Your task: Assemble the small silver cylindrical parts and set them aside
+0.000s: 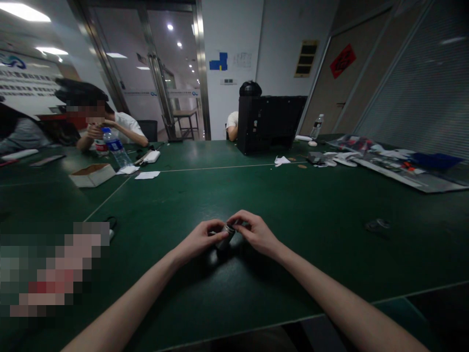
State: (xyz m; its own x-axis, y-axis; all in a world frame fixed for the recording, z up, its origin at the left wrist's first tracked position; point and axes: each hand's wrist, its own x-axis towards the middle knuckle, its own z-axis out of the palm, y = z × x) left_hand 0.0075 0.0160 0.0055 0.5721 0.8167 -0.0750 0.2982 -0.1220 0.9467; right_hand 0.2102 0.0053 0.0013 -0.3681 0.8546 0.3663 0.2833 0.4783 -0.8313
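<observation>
A small metal cylinder (225, 238) with a dark ringed top stands tilted above the green table (293, 205). My left hand (200, 239) grips it from the left, and my right hand (254, 232) holds its upper end from the right. My fingers hide part of the cylinder, so its full shape cannot be seen. Both forearms reach in from the bottom corners of the view.
A person (117, 128) sits at the far left with a plastic water bottle (115, 146) and an open cardboard box (91, 175) nearby. Another person (232, 124) sits behind a black monitor (269, 122). Papers and assorted items (403, 166) cover the far right. A blurred patch (54, 269) hides the lower left.
</observation>
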